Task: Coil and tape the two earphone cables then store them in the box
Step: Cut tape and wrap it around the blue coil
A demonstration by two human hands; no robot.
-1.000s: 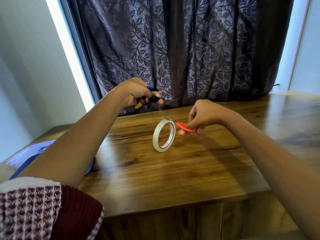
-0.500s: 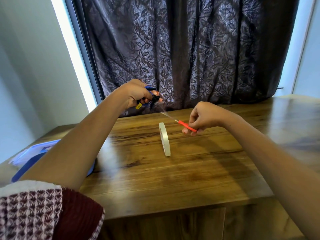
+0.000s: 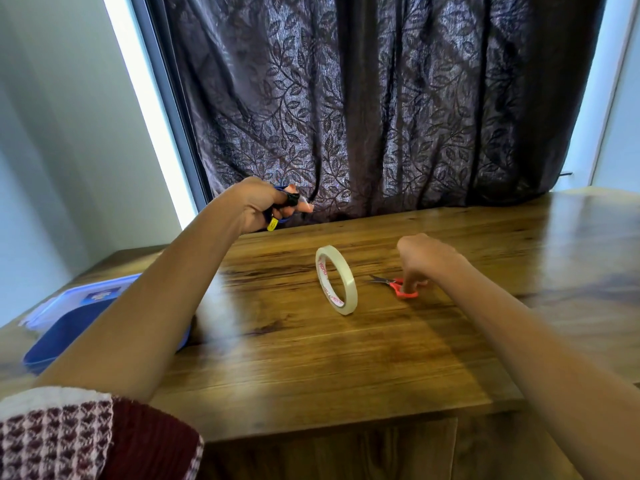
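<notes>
**A:** What sits closest to you?

**B:** Your checked maroon-and-white sleeve (image 3: 52, 434), at the lower left. From it your bare left forearm reaches out over the wooden table (image 3: 311, 368).

**A:** And the box?

**B:** The blue box (image 3: 59, 341) rests at the table's left edge, and your left forearm partly hides it. A pale translucent part shows along its top, but you cannot see inside it.

**A:** What is in the middle of the table?

**B:** The roll of clear tape (image 3: 334, 279) stands on its edge there, apart from both of your hands. Just to its right the small scissors (image 3: 398, 286) lie flat, with the blades pointing towards the roll.

**A:** What is your right hand doing?

**B:** Your right hand (image 3: 427, 259) is knuckles up, with its fingers curled down onto the scissors' red handle and touching one of its loops.

**A:** And your left hand?

**B:** Your left hand (image 3: 259, 206) is raised above the table's far edge. Its fingers are closed tightly around the earphone cable (image 3: 278, 211), a blue and black bundle with a yellow tag hanging below the fist. How neatly the cable is coiled cannot be told.

**A:** What lies behind that?

**B:** A dark curtain (image 3: 381, 98) with a leaf pattern hangs down to the table's back edge.
</notes>
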